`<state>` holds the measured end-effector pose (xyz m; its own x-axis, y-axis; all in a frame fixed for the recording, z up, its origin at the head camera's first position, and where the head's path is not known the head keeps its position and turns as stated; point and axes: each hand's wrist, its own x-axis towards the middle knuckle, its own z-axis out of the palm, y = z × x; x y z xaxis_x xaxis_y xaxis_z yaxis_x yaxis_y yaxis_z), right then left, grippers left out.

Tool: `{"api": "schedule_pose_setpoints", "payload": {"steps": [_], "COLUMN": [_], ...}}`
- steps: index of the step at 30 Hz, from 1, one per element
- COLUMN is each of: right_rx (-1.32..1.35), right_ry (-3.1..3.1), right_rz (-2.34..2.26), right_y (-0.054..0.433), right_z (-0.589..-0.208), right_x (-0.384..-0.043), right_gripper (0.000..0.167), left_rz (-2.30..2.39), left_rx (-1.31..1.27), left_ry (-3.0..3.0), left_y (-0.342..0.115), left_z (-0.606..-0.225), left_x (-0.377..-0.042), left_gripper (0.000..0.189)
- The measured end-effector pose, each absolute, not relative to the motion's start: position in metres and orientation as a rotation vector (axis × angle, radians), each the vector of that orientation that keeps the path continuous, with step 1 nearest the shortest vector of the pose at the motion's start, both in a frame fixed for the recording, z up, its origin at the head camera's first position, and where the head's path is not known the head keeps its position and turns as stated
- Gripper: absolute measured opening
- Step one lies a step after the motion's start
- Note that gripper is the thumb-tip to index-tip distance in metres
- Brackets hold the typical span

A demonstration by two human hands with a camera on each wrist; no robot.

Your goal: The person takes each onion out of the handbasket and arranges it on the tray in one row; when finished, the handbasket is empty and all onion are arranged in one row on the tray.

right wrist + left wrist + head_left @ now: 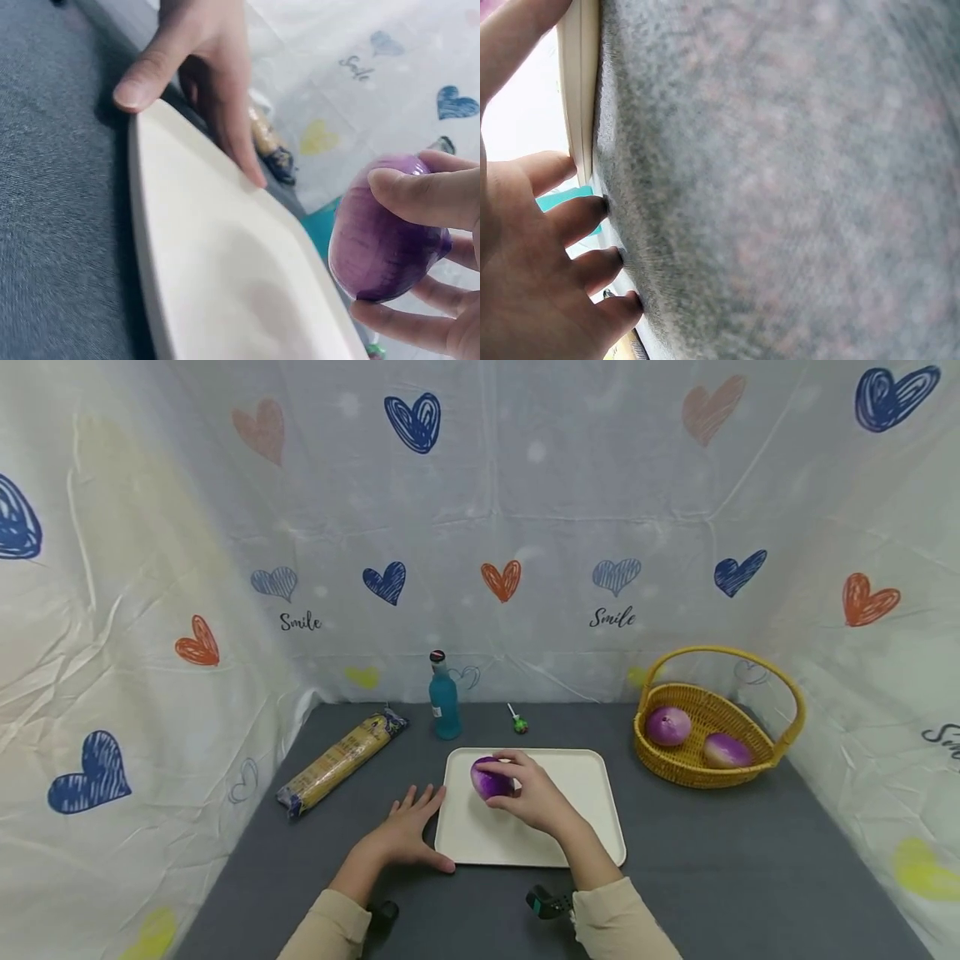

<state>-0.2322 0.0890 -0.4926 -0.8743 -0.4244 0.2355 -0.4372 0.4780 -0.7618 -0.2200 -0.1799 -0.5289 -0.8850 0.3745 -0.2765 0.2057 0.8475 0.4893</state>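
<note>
A purple onion is gripped between the thumb and fingers of my right hand, above the left part of a cream tray. In the right wrist view the onion hangs apart from the tray surface. My left hand rests at the tray's left edge with fingers spread, the thumb at the near left corner and the index finger touching the side. The left wrist view shows its straight fingertips on the grey cloth beside the tray rim.
A yellow wicker basket with two purple onions stands at the right. Behind the tray are a blue bottle and a green-wrapped lollipop. A long pack of noodles lies at the left. A printed curtain surrounds the table.
</note>
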Motion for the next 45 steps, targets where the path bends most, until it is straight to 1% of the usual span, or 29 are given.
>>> {"api": "schedule_pose_setpoints", "payload": {"steps": [5, 12, 20, 28, 45], "right_rx": [0.782, 0.756, 0.755, 0.702, 0.732], "right_ry": [-2.737, -2.802, -2.825, -2.881, -2.831], "right_rz": [1.308, 1.226, 1.150, 1.114, 1.170], "right_y": [0.078, 0.068, 0.061, 0.057, 0.071], "right_z": [-0.500, -0.513, -0.518, -0.522, -0.508], "right_x": [-0.235, -0.235, -0.234, -0.231, -0.221], "right_gripper": [0.052, 0.060, 0.056, 0.077, 0.073], "left_rz": [0.675, 0.666, 0.670, 0.674, 0.678], "left_rx": [0.451, 0.441, 0.456, 0.464, 0.453], "left_ry": [2.654, 2.648, 2.659, 2.654, 2.650], "left_y": [-0.181, -0.181, -0.182, -0.181, -0.180], "left_z": [-0.529, -0.527, -0.522, -0.523, -0.524], "left_x": [-0.220, -0.218, -0.214, -0.215, -0.217], "left_gripper": [0.131, 0.130, 0.129, 0.128, 0.128]}}
